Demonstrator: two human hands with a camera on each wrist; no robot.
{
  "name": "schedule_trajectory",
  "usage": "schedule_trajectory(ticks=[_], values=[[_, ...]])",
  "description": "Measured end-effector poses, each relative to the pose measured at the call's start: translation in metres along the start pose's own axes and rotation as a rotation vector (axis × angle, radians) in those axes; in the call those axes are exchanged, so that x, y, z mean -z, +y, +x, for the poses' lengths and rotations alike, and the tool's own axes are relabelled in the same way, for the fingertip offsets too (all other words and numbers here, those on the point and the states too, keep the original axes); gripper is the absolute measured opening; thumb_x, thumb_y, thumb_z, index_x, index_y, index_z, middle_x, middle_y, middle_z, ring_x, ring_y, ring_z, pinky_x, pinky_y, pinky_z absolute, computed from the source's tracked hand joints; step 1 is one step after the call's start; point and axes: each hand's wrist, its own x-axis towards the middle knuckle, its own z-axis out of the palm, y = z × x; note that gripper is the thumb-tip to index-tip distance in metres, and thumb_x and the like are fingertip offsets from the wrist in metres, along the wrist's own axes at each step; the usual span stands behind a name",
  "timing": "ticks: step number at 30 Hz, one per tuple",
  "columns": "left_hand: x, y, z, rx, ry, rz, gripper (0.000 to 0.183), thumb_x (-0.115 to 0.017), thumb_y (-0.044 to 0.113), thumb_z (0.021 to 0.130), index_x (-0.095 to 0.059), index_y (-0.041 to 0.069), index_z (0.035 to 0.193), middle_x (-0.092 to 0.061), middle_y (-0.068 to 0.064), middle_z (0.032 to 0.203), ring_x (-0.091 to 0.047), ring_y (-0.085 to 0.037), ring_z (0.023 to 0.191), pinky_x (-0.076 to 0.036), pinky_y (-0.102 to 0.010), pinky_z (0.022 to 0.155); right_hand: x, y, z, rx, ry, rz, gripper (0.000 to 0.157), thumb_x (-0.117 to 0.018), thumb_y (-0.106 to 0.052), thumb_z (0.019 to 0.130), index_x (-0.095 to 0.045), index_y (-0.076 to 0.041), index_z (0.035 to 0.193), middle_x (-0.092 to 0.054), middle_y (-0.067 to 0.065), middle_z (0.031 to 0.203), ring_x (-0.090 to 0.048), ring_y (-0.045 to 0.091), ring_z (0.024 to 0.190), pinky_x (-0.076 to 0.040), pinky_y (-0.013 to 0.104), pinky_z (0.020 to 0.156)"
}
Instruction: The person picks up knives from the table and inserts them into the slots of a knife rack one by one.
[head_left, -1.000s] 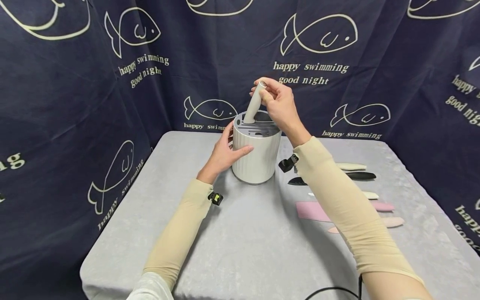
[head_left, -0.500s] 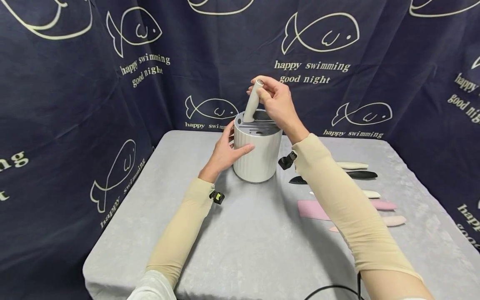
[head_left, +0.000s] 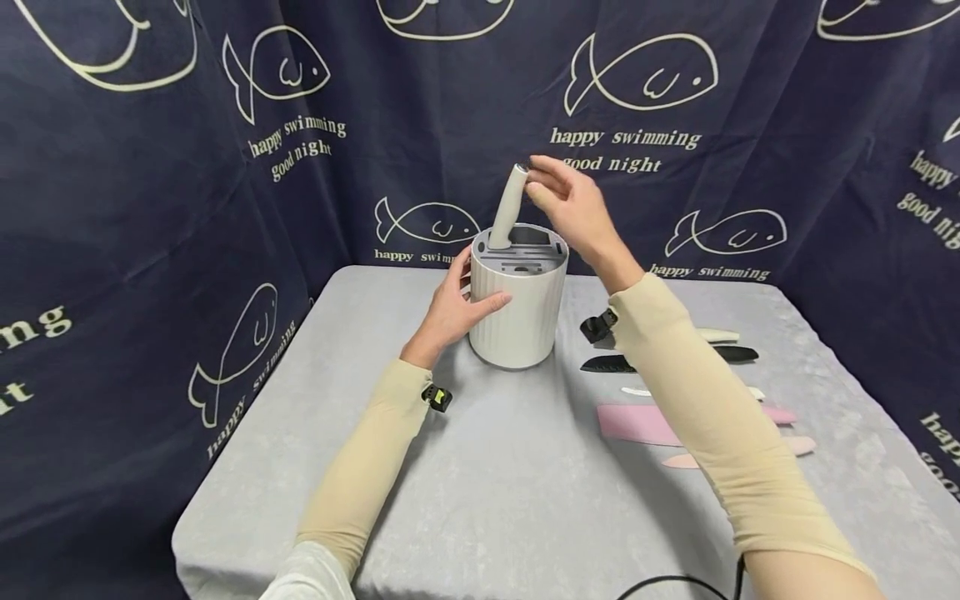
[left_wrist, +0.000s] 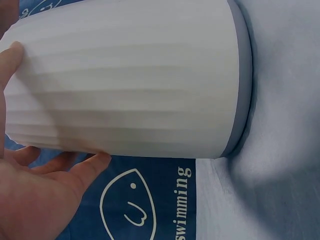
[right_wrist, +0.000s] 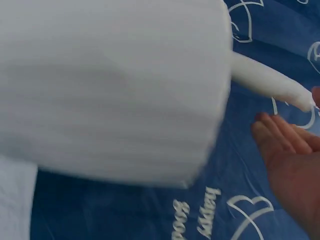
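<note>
A white ribbed knife block point(head_left: 519, 321) with a grey slotted top stands upright at the back of the table. My left hand point(head_left: 455, 310) holds its left side, thumb across the front and fingers point(left_wrist: 90, 167) round behind. Out of the top's left slot rises a knife's pale handle point(head_left: 508, 207), leaning slightly right; its blade is hidden inside the block. Just right of the handle's end is my right hand point(head_left: 573, 207), fingers extended and nothing held. In the right wrist view a gap shows between those fingers point(right_wrist: 277, 137) and the knife handle point(right_wrist: 270, 82).
Right of the block, partly under my right forearm, lie a black knife point(head_left: 606, 364), a pink cleaver point(head_left: 637, 423), a light pink knife point(head_left: 681, 461) and knives with cream handles point(head_left: 718, 335). A black cable point(head_left: 671, 577) crosses the front edge. Dark fish-print curtains point(head_left: 450, 100) hang behind.
My right hand has let go of the knife handle and moved a little right. The handle stays in its slot, and my left hand keeps its hold on the block.
</note>
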Motion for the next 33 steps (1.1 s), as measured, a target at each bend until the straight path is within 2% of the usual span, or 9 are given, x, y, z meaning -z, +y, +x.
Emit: schedule_trajectory(ticks=[2,8,11,18,23,26,28,31,33], values=[[-0.002,0.0,0.0,0.003,-0.002,0.001,0.1,-0.085,0.043,0.085,-0.023,0.036,0.164,-0.042,-0.005,0.157,-0.046,-0.027,0.141,-0.044,-0.049,0.114,0.017,-0.001,-0.005,0.005,0.041,0.059,0.042,-0.064,-0.014,0.103,-0.06,-0.006,0.143,-0.068,0.014,0.134,-0.066,0.023,0.124,-0.051,0.033,0.108],[-0.001,0.0,0.002,0.004,0.002,-0.002,0.101,-0.084,0.044,0.086,-0.022,0.036,0.164,-0.039,-0.007,0.159,-0.043,-0.031,0.144,-0.041,-0.049,0.117,0.082,-0.002,-0.031,-0.003,0.096,0.431,0.029,-0.061,0.004,0.099,-0.063,0.011,0.128,-0.075,0.018,0.108,-0.076,0.026,0.097,-0.059,0.034,0.094],[-0.002,0.0,0.002,0.007,-0.002,-0.002,0.101,-0.084,0.047,0.085,-0.022,0.037,0.164,-0.039,-0.006,0.159,-0.043,-0.029,0.143,-0.041,-0.047,0.116,0.118,0.011,-0.05,-0.031,0.108,0.454,0.027,-0.062,0.007,0.098,-0.063,0.014,0.124,-0.076,0.019,0.103,-0.077,0.026,0.09,-0.061,0.031,0.087],[-0.004,-0.001,0.0,0.004,0.001,-0.013,0.099,-0.085,0.045,0.085,-0.024,0.038,0.163,-0.041,-0.005,0.157,-0.045,-0.028,0.141,-0.042,-0.047,0.116,0.196,0.069,-0.094,-0.161,0.114,0.333,0.022,-0.063,0.006,0.099,-0.069,0.007,0.12,-0.079,0.013,0.1,-0.076,0.018,0.087,-0.061,0.025,0.078],[0.001,0.0,0.002,-0.005,0.001,-0.022,0.1,-0.085,0.042,0.086,-0.023,0.035,0.164,-0.04,-0.008,0.156,-0.044,-0.031,0.142,-0.04,-0.048,0.117,0.237,0.112,-0.114,-0.306,0.059,0.148,0.021,-0.064,-0.001,0.101,-0.072,-0.005,0.119,-0.08,0.002,0.103,-0.074,0.009,0.091,-0.057,0.019,0.078],[0.002,0.0,0.003,-0.004,-0.003,-0.025,0.099,-0.084,0.04,0.086,-0.023,0.034,0.164,-0.04,-0.009,0.156,-0.043,-0.032,0.143,-0.04,-0.05,0.118,0.259,0.137,-0.125,-0.415,-0.024,0.007,0.023,-0.064,-0.004,0.102,-0.074,-0.014,0.119,-0.078,-0.008,0.108,-0.071,0.003,0.098,-0.056,0.018,0.086],[0.002,0.0,0.003,-0.002,-0.008,-0.022,0.099,-0.084,0.041,0.087,-0.022,0.034,0.164,-0.039,-0.009,0.157,-0.042,-0.033,0.144,-0.039,-0.05,0.118,0.271,0.153,-0.133,-0.482,-0.086,-0.114,0.026,-0.064,-0.007,0.102,-0.072,-0.015,0.126,-0.074,-0.017,0.11,-0.067,-0.003,0.101,-0.052,0.018,0.094],[0.001,-0.001,0.003,0.007,-0.015,-0.017,0.101,-0.084,0.043,0.086,-0.022,0.034,0.165,-0.039,-0.009,0.158,-0.042,-0.032,0.144,-0.04,-0.05,0.117,0.285,0.173,-0.145,-0.563,-0.155,-0.272,0.04,-0.066,-0.017,0.103,-0.062,-0.007,0.142,-0.069,-0.024,0.115,-0.06,-0.009,0.103,-0.042,0.031,0.111],[0.0,-0.002,0.002,0.012,-0.017,-0.014,0.102,-0.084,0.045,0.086,-0.022,0.033,0.165,-0.039,-0.009,0.158,-0.042,-0.031,0.144,-0.041,-0.05,0.117,0.291,0.183,-0.152,-0.599,-0.181,-0.344,0.053,-0.067,-0.023,0.103,-0.053,0.001,0.148,-0.067,-0.022,0.122,-0.056,-0.011,0.103,-0.035,0.042,0.118]])
